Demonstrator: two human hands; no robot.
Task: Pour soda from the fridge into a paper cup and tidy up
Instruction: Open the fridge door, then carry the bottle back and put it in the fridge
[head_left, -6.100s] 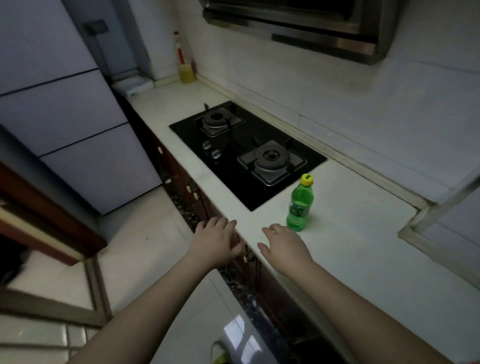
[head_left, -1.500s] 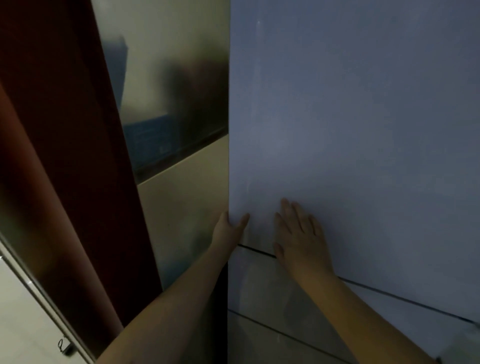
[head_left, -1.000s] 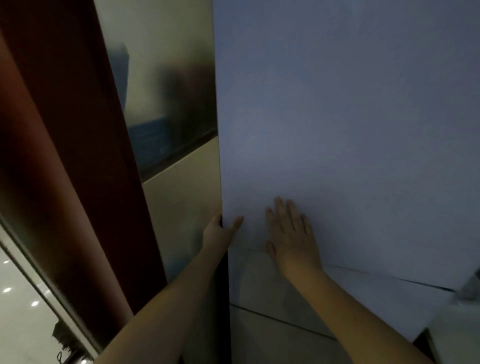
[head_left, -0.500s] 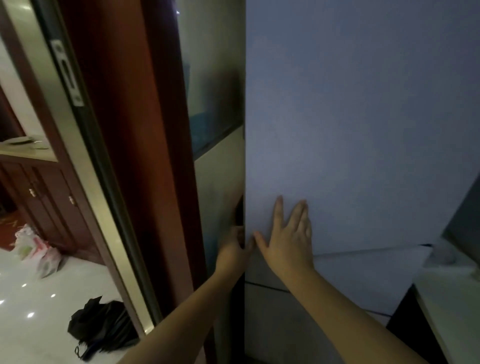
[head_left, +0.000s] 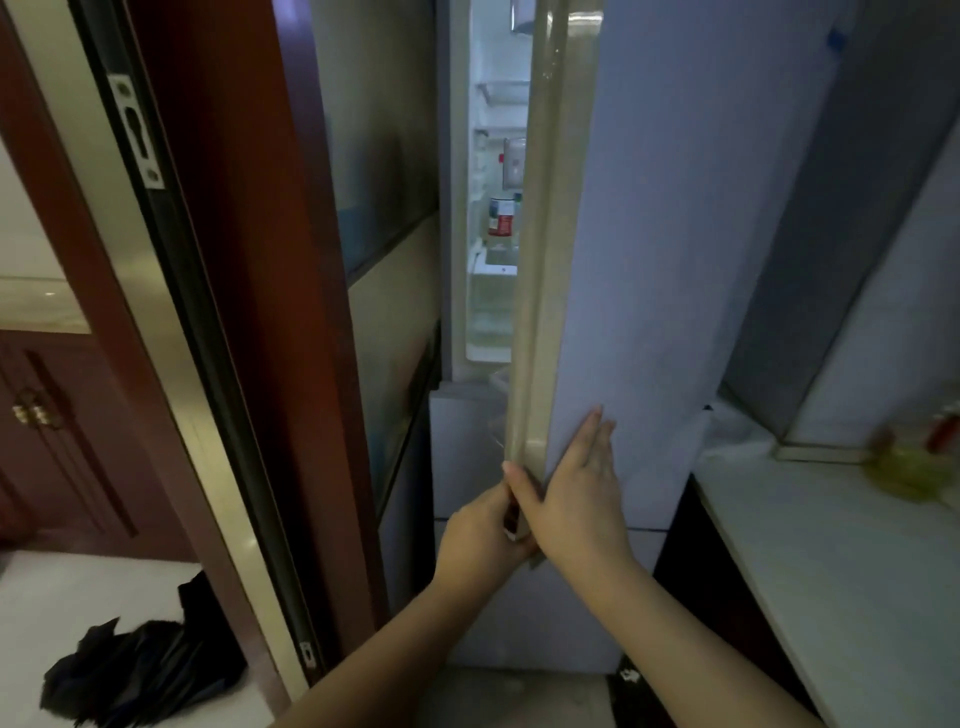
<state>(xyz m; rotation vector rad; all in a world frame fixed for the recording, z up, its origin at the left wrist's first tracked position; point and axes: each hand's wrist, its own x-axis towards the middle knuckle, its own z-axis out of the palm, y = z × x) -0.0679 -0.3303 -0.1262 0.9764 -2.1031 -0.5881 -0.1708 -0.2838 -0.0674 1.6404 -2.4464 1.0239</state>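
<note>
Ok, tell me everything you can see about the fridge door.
The fridge door is tall, with a smooth pale blue-grey front and a beige inner edge. It stands ajar, showing a narrow slice of the lit interior. The left hand grips its lower edge; the right hand lies flat on its front, thumb round the edge.

I see the fridge door (head_left: 649, 260) ajar, leaving only a narrow lit gap (head_left: 493, 234) into the shelves. The wooden door frame (head_left: 249, 312) crowds the left, the counter (head_left: 831, 571) the right.
</note>
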